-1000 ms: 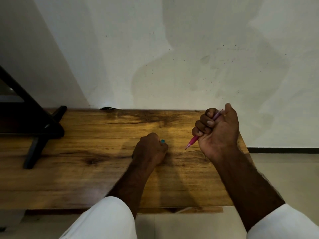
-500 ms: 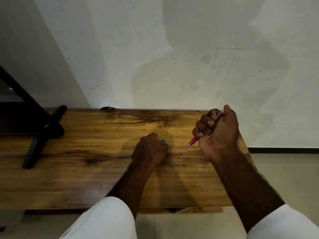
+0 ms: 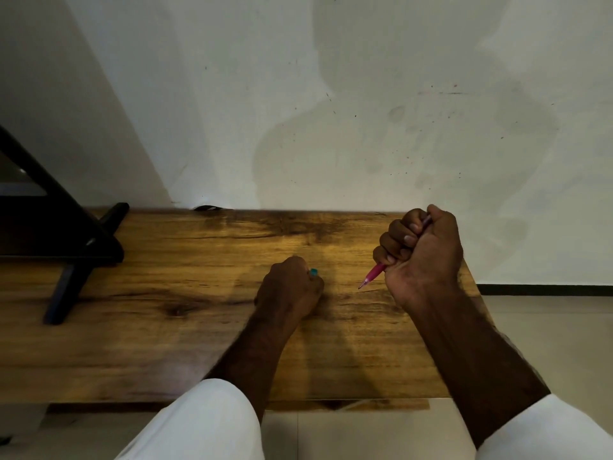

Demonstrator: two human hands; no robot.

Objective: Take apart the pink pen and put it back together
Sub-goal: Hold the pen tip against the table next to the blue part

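Broadly, the wooden worktop runs left to right with its far edge tight against a pale, scuffed wall. Its near edge lies just ahead of the person's white sleeves. Its right edge ends just beside the right grip, and past that edge there is only tiled floor and a dark skirting strip. A black stand takes up the far left, one leg angled out over the wood. Between that leg and the left grip lies a wide bare stretch of board, with more bare wood in front of both forearms.

The pink pen is in the right grip, which is clenched round it in a fist lifted off the worktop near the far right corner. The pen's long axis runs on a diagonal. Its back end pokes out at the top of the fist, beside the thumb, and its pointed tip slants down and to the left, towards the left grip. The tip sits close over the wood, though whether it touches cannot be told.

The left grip rests on the middle of the worktop, well apart from the pen tip, with its fingers curled under. It is clenched on a small teal piece, of which only an end peeks out at the far side of the fist.
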